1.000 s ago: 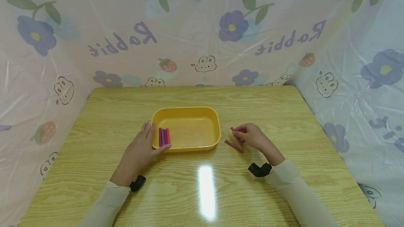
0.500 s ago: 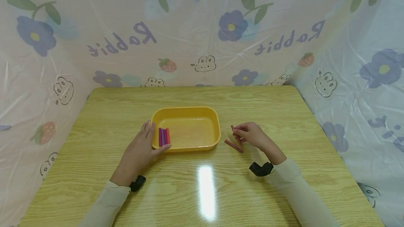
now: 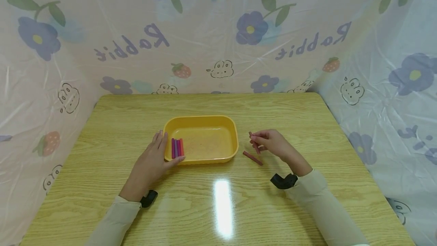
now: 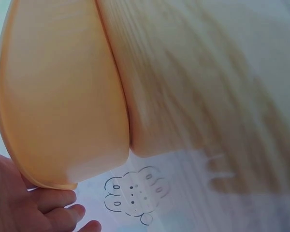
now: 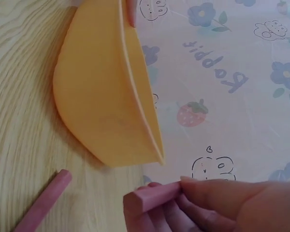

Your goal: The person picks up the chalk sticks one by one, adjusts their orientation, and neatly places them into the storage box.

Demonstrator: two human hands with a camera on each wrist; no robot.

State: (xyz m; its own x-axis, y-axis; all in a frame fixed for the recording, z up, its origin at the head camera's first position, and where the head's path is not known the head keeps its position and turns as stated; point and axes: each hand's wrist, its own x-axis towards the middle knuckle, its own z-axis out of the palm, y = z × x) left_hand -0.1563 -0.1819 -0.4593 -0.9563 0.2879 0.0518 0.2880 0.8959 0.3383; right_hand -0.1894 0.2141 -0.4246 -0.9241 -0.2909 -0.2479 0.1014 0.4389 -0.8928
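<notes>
My right hand [image 3: 273,143] pinches a reddish-brown, six-sided crayon [image 3: 256,147] between thumb and fingers, just right of the yellow plastic tray [image 3: 218,159]. In the right wrist view its flat end faces the camera. A second brown crayon [image 3: 253,158] lies slanted on the table beneath that hand, seen also as a loose crayon [image 5: 43,203] at lower left of the right wrist view. My left hand [image 3: 153,160] holds the tray's left end, thumb over the front rim and fingers along the side. Several purple, magenta and coral crayons [image 3: 177,148] lie side by side inside the tray's left end.
The wood-grain table [image 3: 191,208] carries a bright glare patch in front of the tray. A patterned curtain [image 3: 205,33] with flowers and rabbits encloses the back and both sides. Black wrist mounts [image 3: 284,181] sit at both cuffs.
My right hand has risen slightly and shifted toward the back, bringing the pinched crayon up and a little left. The left hand, tray and other crayons stay where they were.
</notes>
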